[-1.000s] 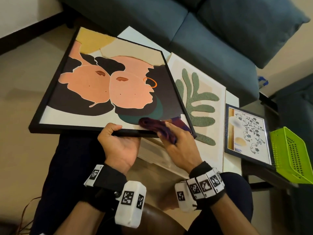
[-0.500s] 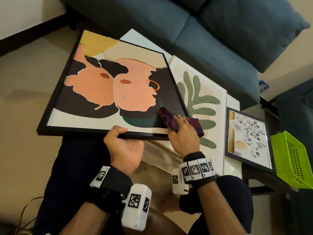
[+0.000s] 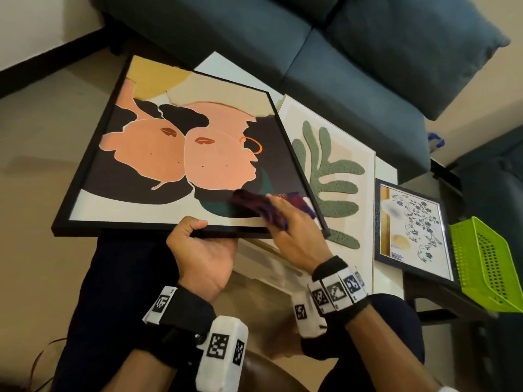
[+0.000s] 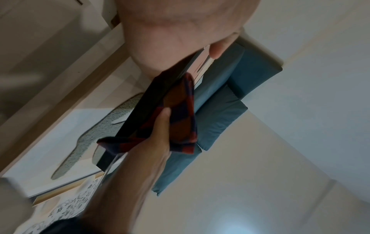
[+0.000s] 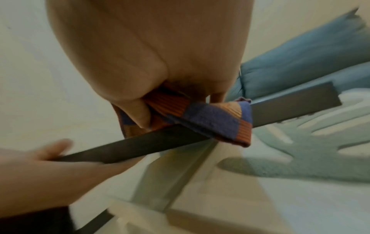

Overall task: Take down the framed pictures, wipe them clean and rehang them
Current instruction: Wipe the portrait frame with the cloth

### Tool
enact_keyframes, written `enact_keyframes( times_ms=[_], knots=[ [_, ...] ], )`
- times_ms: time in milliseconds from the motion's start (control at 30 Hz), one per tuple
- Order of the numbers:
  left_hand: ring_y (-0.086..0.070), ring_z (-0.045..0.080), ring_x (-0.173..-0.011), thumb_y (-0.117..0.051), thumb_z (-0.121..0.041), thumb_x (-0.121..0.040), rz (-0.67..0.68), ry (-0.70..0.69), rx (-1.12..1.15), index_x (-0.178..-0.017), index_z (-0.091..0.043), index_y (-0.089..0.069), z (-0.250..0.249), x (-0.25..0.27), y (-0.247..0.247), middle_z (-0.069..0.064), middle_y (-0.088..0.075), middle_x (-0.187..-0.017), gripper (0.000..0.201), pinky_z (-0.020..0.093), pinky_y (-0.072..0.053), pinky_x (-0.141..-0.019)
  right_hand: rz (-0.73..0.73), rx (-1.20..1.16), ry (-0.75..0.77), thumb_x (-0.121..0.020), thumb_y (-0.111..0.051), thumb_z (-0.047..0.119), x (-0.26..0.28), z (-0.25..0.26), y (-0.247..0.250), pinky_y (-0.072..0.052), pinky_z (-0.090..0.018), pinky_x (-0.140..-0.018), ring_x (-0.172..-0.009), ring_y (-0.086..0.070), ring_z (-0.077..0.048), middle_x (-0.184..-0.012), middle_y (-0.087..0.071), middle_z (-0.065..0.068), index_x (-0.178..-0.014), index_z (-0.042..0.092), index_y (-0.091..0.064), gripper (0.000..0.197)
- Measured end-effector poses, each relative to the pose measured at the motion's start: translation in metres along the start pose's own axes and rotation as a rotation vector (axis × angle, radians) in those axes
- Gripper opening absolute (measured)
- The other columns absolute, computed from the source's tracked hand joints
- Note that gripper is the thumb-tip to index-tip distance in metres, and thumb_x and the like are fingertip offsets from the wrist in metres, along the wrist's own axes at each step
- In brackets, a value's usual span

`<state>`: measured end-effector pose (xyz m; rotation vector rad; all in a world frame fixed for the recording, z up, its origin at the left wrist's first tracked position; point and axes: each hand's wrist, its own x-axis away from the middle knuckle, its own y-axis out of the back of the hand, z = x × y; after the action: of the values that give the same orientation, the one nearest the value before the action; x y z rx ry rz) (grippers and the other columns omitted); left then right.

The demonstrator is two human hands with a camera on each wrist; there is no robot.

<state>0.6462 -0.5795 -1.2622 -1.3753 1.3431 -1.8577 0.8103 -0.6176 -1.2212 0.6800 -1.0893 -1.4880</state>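
1. The large black-framed picture (image 3: 181,154) fills the centre-left of the head view, held tilted with its printed face up. Its far side seems to rest on the table (image 3: 386,171), which would steady it for wiping.
2. The left hand (image 3: 202,250), at lower centre, grips the near edge of the frame. Its fingers (image 3: 188,226) are curled over the black rail and the palm sits underneath, probably to brace the picture against the push of the cloth.
3. The right hand (image 3: 294,230) presses a dark red-and-blue checked cloth (image 3: 254,203) on the lower right corner of the picture. In the right wrist view its fingers bunch the cloth, so they are closed round it. The cloth hangs over the frame edge, likely to catch the rail as well as the face.
4. The leaf picture (image 3: 336,176) and the small floral picture (image 3: 413,230) lie flat on the table at right. I cannot tell whether they are already wiped.
5. A green basket (image 3: 486,264) stands at the far right, just beside the floral picture.
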Motion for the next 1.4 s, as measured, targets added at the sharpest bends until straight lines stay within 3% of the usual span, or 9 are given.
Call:
enact_keyframes(
  times_ms=[133,367,500,600,800,933,1133,1300,1400],
  knots=[
    [-0.064,0.03,-0.105,-0.051,-0.006,-0.066,-0.062,-0.047,0.041,-0.088,-0.013,-0.064,0.004,0.0,-0.001,0.005,-0.065,-0.104,0.027,0.046,-0.045,-0.112,-0.006,0.071,-0.09,-0.096,-0.058,0.019,-0.013,-0.013,0.005,-0.03,-0.04,-0.121,-0.144,-0.041,-0.024,-0.155,-0.046,-0.006,-0.149,0.017,-0.049,0.053],
    [-0.065,0.032,-0.117,-0.052,-0.005,-0.064,-0.058,-0.052,0.058,-0.104,-0.012,-0.067,0.004,-0.002,0.0,0.006,-0.066,-0.121,0.044,0.05,-0.04,-0.119,0.026,0.22,-0.124,-0.102,-0.05,0.037,-0.031,-0.035,0.018,-0.026,-0.044,-0.122,-0.143,-0.041,-0.024,-0.157,-0.044,-0.003,-0.152,0.022,-0.044,0.053],
    [-0.063,0.031,-0.119,-0.063,-0.006,-0.051,-0.107,-0.082,0.063,-0.114,-0.013,-0.061,0.003,-0.005,0.003,0.005,-0.062,-0.125,0.064,0.049,-0.037,-0.12,0.137,0.178,0.05,-0.101,-0.053,0.033,-0.034,-0.034,0.014,-0.027,-0.04,-0.122,-0.146,-0.038,-0.018,-0.159,-0.042,0.002,-0.154,0.026,-0.042,0.054],
    [-0.062,0.03,-0.12,-0.065,-0.007,-0.048,-0.106,-0.061,0.054,-0.114,-0.013,-0.062,0.002,-0.003,0.004,0.005,-0.061,-0.125,0.066,0.048,-0.036,-0.121,0.039,0.245,-0.085,-0.103,-0.05,0.034,-0.053,-0.048,0.028,-0.03,-0.044,-0.119,-0.141,-0.044,-0.025,-0.154,-0.048,-0.001,-0.151,0.025,-0.046,0.05],
    [-0.065,0.03,-0.117,-0.057,-0.005,-0.058,-0.146,-0.087,0.055,-0.109,-0.013,-0.065,-0.001,-0.001,0.001,0.004,-0.064,-0.12,0.052,0.049,-0.039,-0.119,0.248,0.099,0.226,-0.101,-0.055,0.025,-0.047,-0.048,0.032,-0.031,-0.031,-0.118,-0.14,-0.043,-0.01,-0.153,-0.048,0.009,-0.152,0.029,-0.044,0.052],
    [-0.066,0.032,-0.115,-0.051,-0.004,-0.07,-0.176,-0.064,0.002,-0.1,-0.012,-0.068,0.002,0.004,-0.004,0.005,-0.067,-0.114,0.035,0.05,-0.039,-0.12,0.183,0.16,0.115,-0.101,-0.053,0.023,-0.075,-0.074,0.053,-0.035,-0.044,-0.116,-0.133,-0.049,-0.027,-0.147,-0.055,0.001,-0.15,0.028,-0.047,0.05],
    [-0.066,0.03,-0.111,-0.052,-0.006,-0.061,-0.235,-0.086,0.039,-0.107,-0.013,-0.067,-0.004,0.005,-0.01,0.002,-0.067,-0.115,0.048,0.048,-0.041,-0.117,0.33,0.064,0.344,-0.097,-0.06,0.02,-0.064,-0.078,0.046,-0.018,-0.032,-0.125,-0.142,-0.042,-0.006,-0.151,-0.05,0.011,-0.151,0.033,-0.045,0.057],
    [-0.062,0.031,-0.11,-0.052,-0.006,-0.061,-0.215,-0.049,-0.034,-0.102,-0.013,-0.063,-0.002,0.005,-0.006,0.005,-0.061,-0.117,0.043,0.052,-0.039,-0.119,0.164,0.114,0.137,-0.1,-0.056,0.024,-0.084,-0.1,0.056,-0.039,-0.052,-0.114,-0.133,-0.05,-0.02,-0.146,-0.055,0.009,-0.146,0.044,-0.046,0.052],
    [-0.062,0.031,-0.111,-0.051,-0.007,-0.062,-0.22,-0.045,-0.054,-0.1,-0.012,-0.064,-0.007,0.006,-0.006,0.007,-0.062,-0.119,0.04,0.052,-0.037,-0.12,0.286,0.052,0.312,-0.099,-0.056,0.023,-0.067,-0.082,0.044,-0.024,-0.039,-0.124,-0.142,-0.043,-0.01,-0.152,-0.05,0.01,-0.15,0.033,-0.047,0.053]
  ],
)
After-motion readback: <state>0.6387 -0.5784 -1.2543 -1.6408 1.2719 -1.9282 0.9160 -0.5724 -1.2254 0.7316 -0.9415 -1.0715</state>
